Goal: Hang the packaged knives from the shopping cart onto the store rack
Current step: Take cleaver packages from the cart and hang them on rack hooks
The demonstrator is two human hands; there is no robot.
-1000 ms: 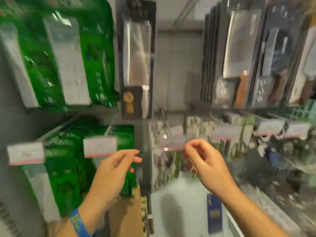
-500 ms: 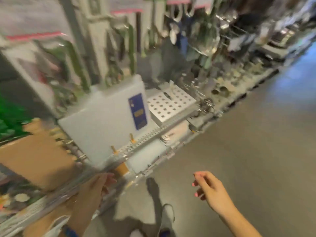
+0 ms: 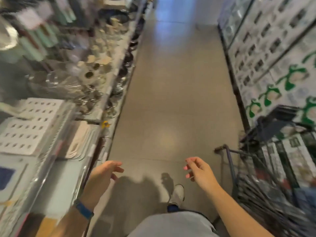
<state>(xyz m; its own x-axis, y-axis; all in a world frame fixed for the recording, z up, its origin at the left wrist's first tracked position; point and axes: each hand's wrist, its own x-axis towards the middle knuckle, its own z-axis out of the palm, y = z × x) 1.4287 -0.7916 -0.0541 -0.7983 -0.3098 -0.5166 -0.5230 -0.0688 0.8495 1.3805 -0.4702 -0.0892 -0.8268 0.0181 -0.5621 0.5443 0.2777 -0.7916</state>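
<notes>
Grey floor [image 3: 172, 103] between shelves [image 3: 109, 79], shopping cart [image 3: 266, 170] right; left grip [image 3: 104, 173], right grip [image 3: 200, 171] slack, empty.

Left hand [image 3: 104, 171] and right hand [image 3: 199, 171] empty above the aisle floor [image 3: 171, 100]; shopping cart [image 3: 266, 168] at right

View swung away from knife rack, now out of frame; camera looks along aisle floor [image 3: 171, 100]. Shopping cart [image 3: 266, 168] newly in view at right, contents blurred. Left hand [image 3: 106, 171] and right hand [image 3: 199, 171] dropped from raised before rack to low over floor, fingers loosely curled, empty. Right hand now near cart handle [image 3: 222, 148], not touching.
</notes>
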